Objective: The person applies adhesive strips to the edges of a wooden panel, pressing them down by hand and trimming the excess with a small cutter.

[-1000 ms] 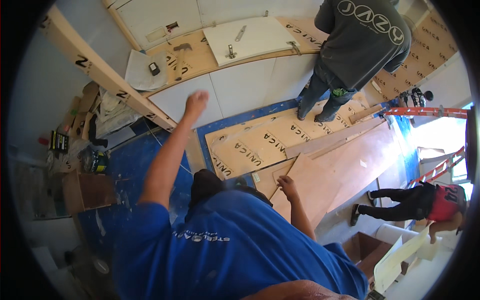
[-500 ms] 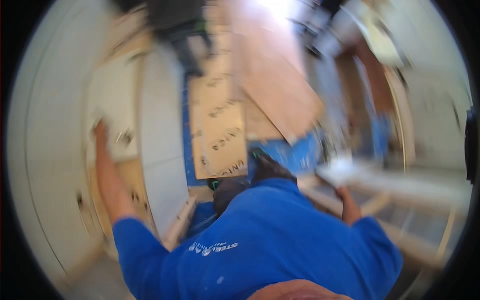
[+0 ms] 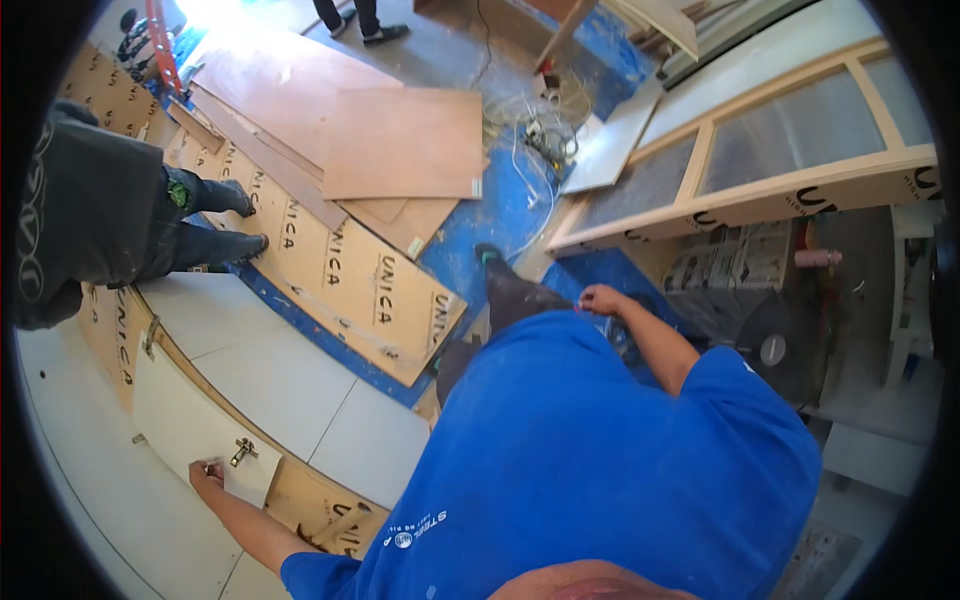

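My left hand [image 3: 207,474] is at the lower end of a narrow white panel [image 3: 190,395], its fingers closed around something small that I cannot make out. Right beside those fingers, a metal hinge [image 3: 243,452] is fixed to the panel. Another hinge [image 3: 150,338] sits at the panel's far end. My right hand [image 3: 602,299] hovers in front of my body, above my leg, with the fingers curled together. Whatever they may pinch is too small to name.
Printed cardboard sheeting [image 3: 340,270] and thin brown boards [image 3: 405,145] cover the floor ahead. A co-worker [image 3: 110,210] in dark clothes stands at the far left. To the right are a wooden frame [image 3: 700,185], tangled cables [image 3: 548,140] and a round black object [image 3: 775,345].
The view has swung round and sharpened from a blur. My left hand stays at the white panel. My right hand has come away from a pale surface and is now in front of my body.
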A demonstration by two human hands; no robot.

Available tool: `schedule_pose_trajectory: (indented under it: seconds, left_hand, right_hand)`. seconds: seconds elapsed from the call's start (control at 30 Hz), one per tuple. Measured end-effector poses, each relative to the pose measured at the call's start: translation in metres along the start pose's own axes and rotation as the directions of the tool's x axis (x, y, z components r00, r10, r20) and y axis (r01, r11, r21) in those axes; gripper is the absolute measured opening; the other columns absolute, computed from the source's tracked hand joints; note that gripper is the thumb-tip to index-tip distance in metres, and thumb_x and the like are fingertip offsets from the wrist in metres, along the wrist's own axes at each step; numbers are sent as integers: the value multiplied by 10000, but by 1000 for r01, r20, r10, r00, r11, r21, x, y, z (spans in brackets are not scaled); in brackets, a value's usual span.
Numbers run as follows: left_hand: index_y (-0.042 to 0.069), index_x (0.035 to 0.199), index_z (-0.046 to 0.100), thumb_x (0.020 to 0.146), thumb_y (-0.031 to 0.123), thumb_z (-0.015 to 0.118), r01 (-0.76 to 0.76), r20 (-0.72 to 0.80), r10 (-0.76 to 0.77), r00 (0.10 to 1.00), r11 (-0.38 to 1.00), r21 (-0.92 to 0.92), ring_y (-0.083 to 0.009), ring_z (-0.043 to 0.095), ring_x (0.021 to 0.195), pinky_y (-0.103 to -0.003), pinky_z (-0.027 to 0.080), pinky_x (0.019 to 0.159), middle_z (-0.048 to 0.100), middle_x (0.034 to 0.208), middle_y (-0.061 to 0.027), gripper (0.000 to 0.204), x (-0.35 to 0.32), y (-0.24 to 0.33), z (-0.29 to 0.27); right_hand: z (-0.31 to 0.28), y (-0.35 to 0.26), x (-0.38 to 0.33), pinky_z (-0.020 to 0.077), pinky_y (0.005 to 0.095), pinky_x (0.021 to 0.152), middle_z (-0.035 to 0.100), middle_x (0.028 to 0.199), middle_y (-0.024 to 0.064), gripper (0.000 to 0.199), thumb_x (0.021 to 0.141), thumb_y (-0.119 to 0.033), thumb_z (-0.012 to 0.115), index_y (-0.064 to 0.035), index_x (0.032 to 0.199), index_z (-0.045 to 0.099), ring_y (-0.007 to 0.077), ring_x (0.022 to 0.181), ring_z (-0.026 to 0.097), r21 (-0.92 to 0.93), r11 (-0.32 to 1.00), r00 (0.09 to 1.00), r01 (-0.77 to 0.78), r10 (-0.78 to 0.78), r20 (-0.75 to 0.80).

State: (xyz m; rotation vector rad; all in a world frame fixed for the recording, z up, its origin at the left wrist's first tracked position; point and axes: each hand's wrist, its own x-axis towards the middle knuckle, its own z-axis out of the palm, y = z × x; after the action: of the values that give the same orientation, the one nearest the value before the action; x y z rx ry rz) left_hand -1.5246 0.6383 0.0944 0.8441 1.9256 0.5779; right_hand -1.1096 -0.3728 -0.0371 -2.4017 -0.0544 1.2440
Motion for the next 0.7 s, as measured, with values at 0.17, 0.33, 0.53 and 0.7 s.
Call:
schedule_pose_trajectory:
  seconds: [0.17,0.33,0.53,0.7]
  left_hand:
    - [-5,808,591,893,91,505,-91,135,58,989,964,249,-235,597,522,-352,527,431,638,730,-144,155,14,47,-85]
    - [-4,875,687,939,191,476,-427,81,491,867,652,627,-305,656,578,-445,539,545,683,729,-182,295,14,6,22]
    - [-20,860,729,963,307,498,-160,-174,342,924,755,636,-323,691,605,-481,556,631,692,706,-220,413,-22,-34,13]
    - [30,903,715,1014,360,475,-359,93,520,849,438,824,-357,691,779,-509,542,703,704,839,-201,423,42,-61,-22]
  right_hand:
    - [-25,-46,69,551,382,684,751,852,116,243,909,-249,702,-29,1002,747,223,734,697,-115,984,989,136,-128,77]
    - [-44,36,172,548,404,715,750,961,98,216,956,-246,664,-42,984,729,247,807,696,-120,938,946,324,-322,36]
    - [-141,12,160,528,328,583,712,955,74,208,994,-250,641,-66,1086,671,188,787,697,198,973,993,-114,119,-11]
    - [-169,27,164,566,406,618,708,906,134,267,990,-291,615,-42,1077,658,286,740,710,-238,952,979,190,-201,-24]
